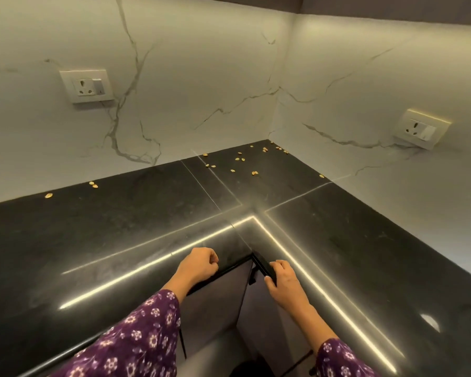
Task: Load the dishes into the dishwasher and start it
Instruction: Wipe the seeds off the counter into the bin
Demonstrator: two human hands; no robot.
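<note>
Below the counter (120, 240), at its inner corner, the right hand (284, 284) pinches the top edge of a dark door (261, 265) between curled fingers and thumb. I cannot tell whether this door is the dishwasher's, and no dishes are in view. The left hand (199, 263) rests on the counter's lip, fingers curled in and holding nothing. The door is probably stiff, hinged and fairly heavy, with a thin, smooth edge, so the handle (252, 277) just beside it would likely give a surer hold.

White, grey-veined marble walls (201, 77) meet at the far corner above a glossy black L-shaped countertop (106, 232) streaked with reflected light; a left socket (86, 87) and a right socket (422, 129) sit on them.
</note>
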